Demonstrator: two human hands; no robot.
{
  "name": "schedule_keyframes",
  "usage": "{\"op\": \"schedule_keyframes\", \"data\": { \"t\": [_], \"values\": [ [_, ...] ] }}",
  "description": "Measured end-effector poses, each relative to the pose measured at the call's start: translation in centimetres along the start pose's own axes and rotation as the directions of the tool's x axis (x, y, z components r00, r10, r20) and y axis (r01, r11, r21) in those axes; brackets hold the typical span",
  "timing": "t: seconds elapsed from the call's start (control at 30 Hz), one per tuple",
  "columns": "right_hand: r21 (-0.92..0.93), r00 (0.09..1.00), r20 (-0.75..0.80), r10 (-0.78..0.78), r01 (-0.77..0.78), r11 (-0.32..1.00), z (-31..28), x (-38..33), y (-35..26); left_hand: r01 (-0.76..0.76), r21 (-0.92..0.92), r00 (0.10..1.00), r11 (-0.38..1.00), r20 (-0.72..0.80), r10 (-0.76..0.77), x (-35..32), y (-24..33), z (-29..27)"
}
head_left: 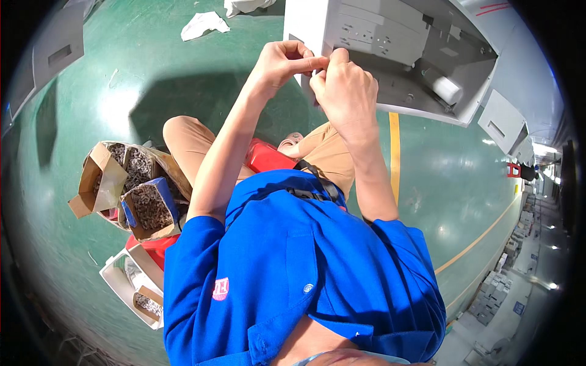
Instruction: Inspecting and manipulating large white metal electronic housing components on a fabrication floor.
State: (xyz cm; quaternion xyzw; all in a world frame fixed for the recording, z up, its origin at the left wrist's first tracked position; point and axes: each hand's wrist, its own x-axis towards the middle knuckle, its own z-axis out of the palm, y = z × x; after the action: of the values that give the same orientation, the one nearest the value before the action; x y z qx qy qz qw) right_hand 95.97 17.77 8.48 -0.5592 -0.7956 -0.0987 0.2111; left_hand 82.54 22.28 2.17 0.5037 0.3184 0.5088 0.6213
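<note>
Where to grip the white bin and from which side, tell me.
Probably the white bin's left rim, coming from above on the person's left: the top is open, and that raised edge is exposed, while the right side runs behind the sleeve in this view.

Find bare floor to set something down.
Right: green floor between the yellow lines, below the white cabinet. Left: shadowed patch between the white scrap and parts boxes. Crowded: around those boxes and the white bin.

Our bare forearms (229, 143) reach forward, converging; our left hand (282, 66), thumb (307, 64) extended, sits just beside our right hand (349, 91), fingers (339, 57) curled.
</note>
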Motion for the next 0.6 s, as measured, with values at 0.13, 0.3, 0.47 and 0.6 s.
{"op": "schedule_keyframes", "data": {
  "t": [0.13,0.3,0.47,0.6],
  "values": [
    [0.118,1.0,0.024,-0.019,0.016,0.993,0.4,0.4,0.0,-0.008,0.07,0.996,0.998,-0.091,0.014,-0.4,0.3,-0.7],
    [0.502,0.992,0.122,0.018,-0.077,0.861,0.3,0.2,0.6,-0.029,0.147,0.985,0.989,-0.166,0.053,-0.6,1.1,-1.5],
    [0.734,0.973,0.224,-0.058,-0.129,0.667,0.6,-0.3,1.9,-0.039,0.23,0.973,0.972,-0.213,0.089,-1.9,1.4,-1.9],
    [0.77,0.942,0.283,-0.182,-0.11,0.628,1.9,-1.2,2.7,-0.117,0.236,0.921,0.965,-0.339,0.194,-3.6,1.2,-1.5]
  ]
}}
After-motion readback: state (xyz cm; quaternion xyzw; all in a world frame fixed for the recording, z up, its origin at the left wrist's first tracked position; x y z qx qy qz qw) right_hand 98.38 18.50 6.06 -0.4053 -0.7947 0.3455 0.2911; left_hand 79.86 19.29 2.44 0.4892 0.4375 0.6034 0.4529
